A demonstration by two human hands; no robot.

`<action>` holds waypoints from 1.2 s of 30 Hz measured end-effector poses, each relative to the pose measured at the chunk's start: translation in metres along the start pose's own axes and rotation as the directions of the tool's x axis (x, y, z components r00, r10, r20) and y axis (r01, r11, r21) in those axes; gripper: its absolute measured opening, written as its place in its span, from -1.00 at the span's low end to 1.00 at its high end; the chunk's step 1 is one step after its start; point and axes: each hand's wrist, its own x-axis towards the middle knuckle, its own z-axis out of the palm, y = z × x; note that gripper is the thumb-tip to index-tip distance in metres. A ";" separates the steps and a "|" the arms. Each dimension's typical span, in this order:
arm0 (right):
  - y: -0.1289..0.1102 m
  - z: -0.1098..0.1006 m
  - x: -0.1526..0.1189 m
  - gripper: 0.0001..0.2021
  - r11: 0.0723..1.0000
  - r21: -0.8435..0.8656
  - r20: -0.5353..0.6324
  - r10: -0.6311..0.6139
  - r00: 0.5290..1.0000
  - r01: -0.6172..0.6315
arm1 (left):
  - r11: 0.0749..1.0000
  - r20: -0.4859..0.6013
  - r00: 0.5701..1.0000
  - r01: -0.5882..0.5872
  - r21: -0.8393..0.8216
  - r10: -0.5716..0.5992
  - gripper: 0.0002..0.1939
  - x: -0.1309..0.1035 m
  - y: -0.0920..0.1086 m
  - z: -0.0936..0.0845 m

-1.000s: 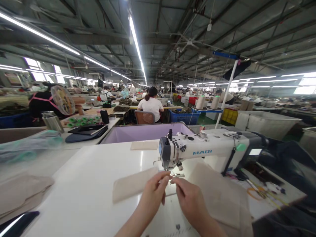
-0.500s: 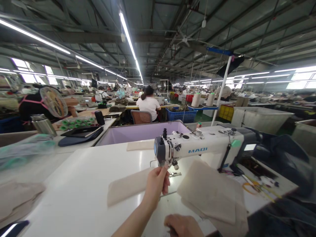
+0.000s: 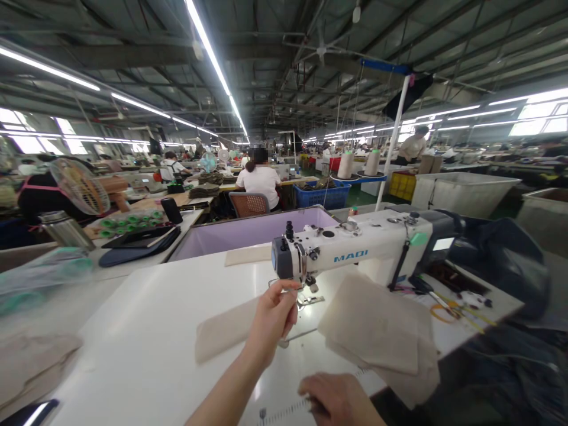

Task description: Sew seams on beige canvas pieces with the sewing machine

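Observation:
My left hand [image 3: 276,310] is raised at the needle end of a white sewing machine [image 3: 350,247]. Its index finger reaches toward the needle area and the other fingers are curled in; any thread between them is too fine to see. Beside its wrist lies a folded beige fabric piece [image 3: 226,331], partly hidden by the hand. My right hand [image 3: 335,397] rests low over the table's front, fingers curled, with something dark under them that I cannot make out. Larger beige fabric pieces [image 3: 373,322] lie stacked right of the needle plate [image 3: 313,300].
Scissors with orange handles [image 3: 444,312] lie at the table's right end. Two thread cones [image 3: 346,165] stand behind the machine. A lilac-lined bin [image 3: 213,239] borders the far edge. More beige fabric [image 3: 33,367] and a phone [image 3: 33,412] sit at left. A seated person [image 3: 260,184] is ahead.
The view has shifted slightly. My left index finger has straightened toward the needle area, away from the earlier closer pinch. My right hand stays low by the front edge.

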 end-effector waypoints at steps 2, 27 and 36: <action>-0.001 -0.006 0.003 -0.61 0.997 0.064 -0.089 0.053 0.995 -0.047 | 1.000 -0.056 0.998 -0.014 0.015 0.015 -0.57 -0.004 -0.005 -0.004; 0.039 -0.004 0.115 -0.76 0.896 -0.375 -0.445 0.053 0.894 -0.240 | 0.961 -0.168 0.955 0.214 -0.176 -0.244 -0.63 0.033 -0.068 -0.001; 0.044 -0.002 0.114 -0.73 0.893 -0.401 -0.452 0.002 0.892 -0.205 | 0.948 -0.196 0.946 0.209 -0.241 -0.258 -0.65 0.030 -0.071 0.004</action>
